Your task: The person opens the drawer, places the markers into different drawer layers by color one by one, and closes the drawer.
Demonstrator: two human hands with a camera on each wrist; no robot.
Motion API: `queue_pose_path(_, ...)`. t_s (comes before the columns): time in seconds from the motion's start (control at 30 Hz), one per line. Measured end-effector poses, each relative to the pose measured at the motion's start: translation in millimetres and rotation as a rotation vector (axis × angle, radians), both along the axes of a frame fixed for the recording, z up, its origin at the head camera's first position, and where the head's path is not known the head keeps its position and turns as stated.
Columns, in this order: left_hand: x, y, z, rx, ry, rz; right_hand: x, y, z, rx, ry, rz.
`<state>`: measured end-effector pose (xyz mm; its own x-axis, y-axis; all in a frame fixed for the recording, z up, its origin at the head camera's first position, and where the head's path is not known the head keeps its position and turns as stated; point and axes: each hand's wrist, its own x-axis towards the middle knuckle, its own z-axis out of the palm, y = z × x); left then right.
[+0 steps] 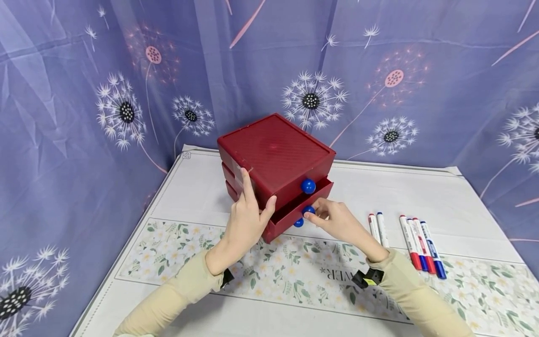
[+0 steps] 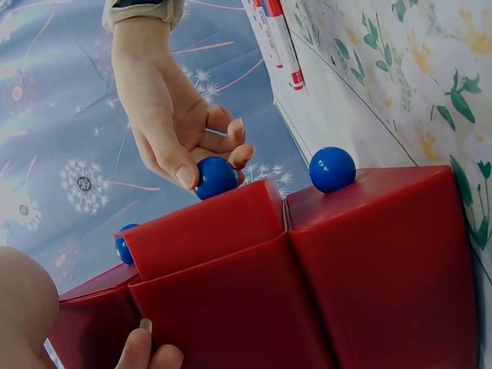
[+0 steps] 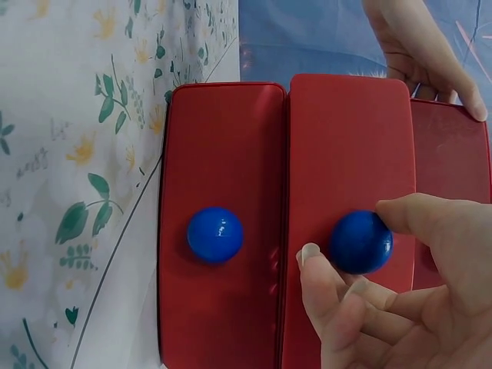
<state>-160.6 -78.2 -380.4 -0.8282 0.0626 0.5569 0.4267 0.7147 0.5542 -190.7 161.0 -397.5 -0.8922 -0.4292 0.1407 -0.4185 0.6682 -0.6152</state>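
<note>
**Beside the left hand (image 1: pixel 244 224): a red drawer unit (image 1: pixel 275 145), middle drawer (image 1: pixel 294 215) partly out**

The right hand, (image 1: pixel 338 222) thumb and fingers curled, pinches the blue knob (image 1: pixel 309 210) of the middle drawer. The left hand, its forefinger straight and its thumb spread, rests against the unit's side and holds nothing. Just above the right hand is the upper knob (image 1: pixel 308 186); just below its fingertips, the lower knob (image 1: pixel 298 223). Right of this hand, two markers (image 1: pixel 382 229) and, farther off, four more markers (image 1: pixel 431 248) lie on the tabletop (image 1: pixel 358 192).
</note>
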Motion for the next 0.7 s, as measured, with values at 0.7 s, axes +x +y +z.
queue_pose_path(0.7,0.7,-0.3,-0.2,-0.005,0.003,-0.004,7.4,6.1,0.6,0.002,-0.034,0.017)
